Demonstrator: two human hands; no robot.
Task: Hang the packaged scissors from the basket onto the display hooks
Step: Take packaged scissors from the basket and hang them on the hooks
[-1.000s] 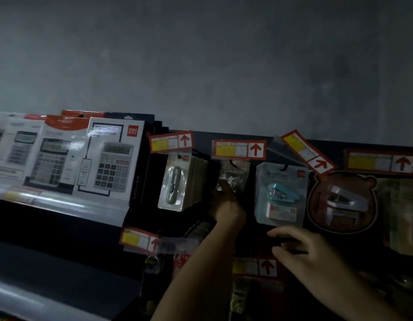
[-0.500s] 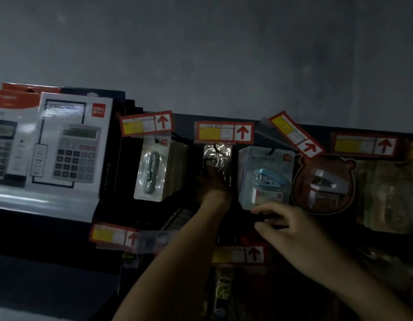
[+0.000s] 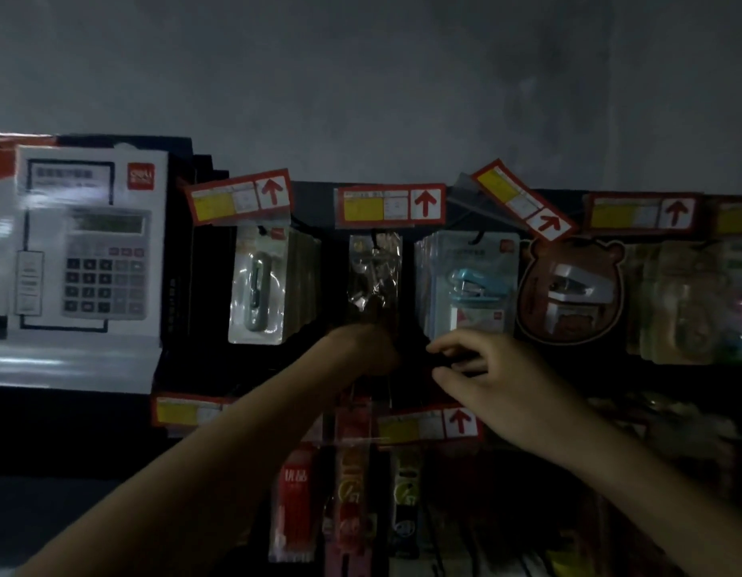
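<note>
A clear packet of scissors (image 3: 375,272) hangs from a display hook (image 3: 375,239) below the middle red price tag (image 3: 390,204). My left hand (image 3: 367,347) reaches up to the packet's lower end and holds it there, with its fingers hidden behind the hand. My right hand (image 3: 498,381) hovers just right of it, under the blue stapler pack (image 3: 471,285). Its fingers are loosely curled and nothing shows plainly between them. The basket is out of view.
The wall display is dim. A calculator box (image 3: 86,243) stands at the left and a grey carded item (image 3: 259,285) hangs beside it. A bear-shaped stapler card (image 3: 571,291) and more packs hang at the right. Red and green packs (image 3: 352,493) hang on the lower row.
The packet went from crumpled near the hook to hanging straight under the tag. My left hand slid down to its lower end. My right hand rose slightly towards the stapler pack.
</note>
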